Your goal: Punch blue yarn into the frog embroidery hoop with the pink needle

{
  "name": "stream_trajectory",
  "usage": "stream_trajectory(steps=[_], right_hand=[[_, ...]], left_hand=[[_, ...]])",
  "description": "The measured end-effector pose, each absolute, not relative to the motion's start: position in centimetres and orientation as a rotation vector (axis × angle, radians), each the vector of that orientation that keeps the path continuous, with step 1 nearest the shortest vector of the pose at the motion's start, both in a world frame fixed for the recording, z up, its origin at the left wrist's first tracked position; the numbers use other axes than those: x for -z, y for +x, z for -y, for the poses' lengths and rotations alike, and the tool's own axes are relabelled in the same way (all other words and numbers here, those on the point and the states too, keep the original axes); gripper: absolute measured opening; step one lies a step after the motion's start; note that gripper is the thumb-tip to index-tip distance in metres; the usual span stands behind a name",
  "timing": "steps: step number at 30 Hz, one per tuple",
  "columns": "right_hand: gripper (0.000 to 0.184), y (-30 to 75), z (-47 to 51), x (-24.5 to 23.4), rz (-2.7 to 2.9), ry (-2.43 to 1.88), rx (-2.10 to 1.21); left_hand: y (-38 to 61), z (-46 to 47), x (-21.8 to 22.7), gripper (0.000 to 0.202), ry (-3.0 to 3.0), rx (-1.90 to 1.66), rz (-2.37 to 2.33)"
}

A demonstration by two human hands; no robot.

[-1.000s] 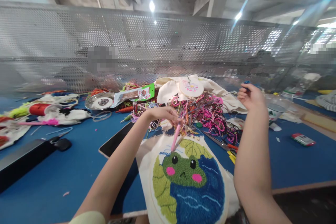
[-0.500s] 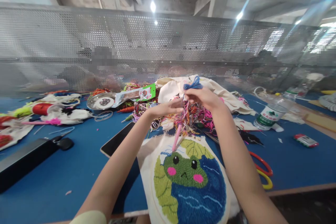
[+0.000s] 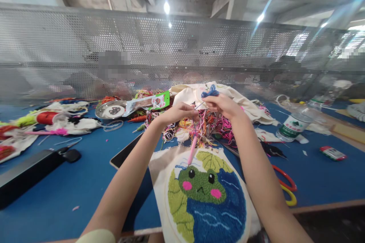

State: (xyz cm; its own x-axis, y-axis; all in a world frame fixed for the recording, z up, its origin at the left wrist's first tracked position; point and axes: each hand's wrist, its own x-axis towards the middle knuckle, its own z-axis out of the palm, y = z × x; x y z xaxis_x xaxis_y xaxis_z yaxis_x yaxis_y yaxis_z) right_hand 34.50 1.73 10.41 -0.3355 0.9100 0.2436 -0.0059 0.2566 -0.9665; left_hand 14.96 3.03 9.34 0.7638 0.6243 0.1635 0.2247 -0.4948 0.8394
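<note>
- Blue table (image 3: 71,182) under a perforated metal screen (image 3: 114,38); another person sits blurred behind the screen.
- Hoop (image 3: 205,197) with a frog picture lies at the near table edge, between the person's forearms.
- Left hand (image 3: 179,113), above the hoop's far rim, is closed on the top of a pink needle (image 3: 192,149); the needle hangs down to the hoop's upper part.
- Right hand (image 3: 222,105), just beside the left hand, pinches a blue yarn tuft (image 3: 210,92) and a thin strand running toward the left hand.
- Thread heap (image 3: 211,125) lies beyond the hoop.
- Metal dish (image 3: 110,111), far left of the hoop, holds a small round patch.
- Bottle (image 3: 293,124) lies right of the hoop; its contents cannot be told.
- Since a second ago the right hand has come in from the far right to meet the left; the needle stays put.
</note>
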Motion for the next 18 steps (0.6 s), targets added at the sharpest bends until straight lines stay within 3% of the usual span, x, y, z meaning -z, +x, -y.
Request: stream_trajectory(steps=[18], right_hand=[[0.024,40.6,-1.6,-11.8,1.161,-0.706,-1.330]], left_hand=[[13.4,-3.6,-9.8,0.028,2.152,-0.451,-0.686]])
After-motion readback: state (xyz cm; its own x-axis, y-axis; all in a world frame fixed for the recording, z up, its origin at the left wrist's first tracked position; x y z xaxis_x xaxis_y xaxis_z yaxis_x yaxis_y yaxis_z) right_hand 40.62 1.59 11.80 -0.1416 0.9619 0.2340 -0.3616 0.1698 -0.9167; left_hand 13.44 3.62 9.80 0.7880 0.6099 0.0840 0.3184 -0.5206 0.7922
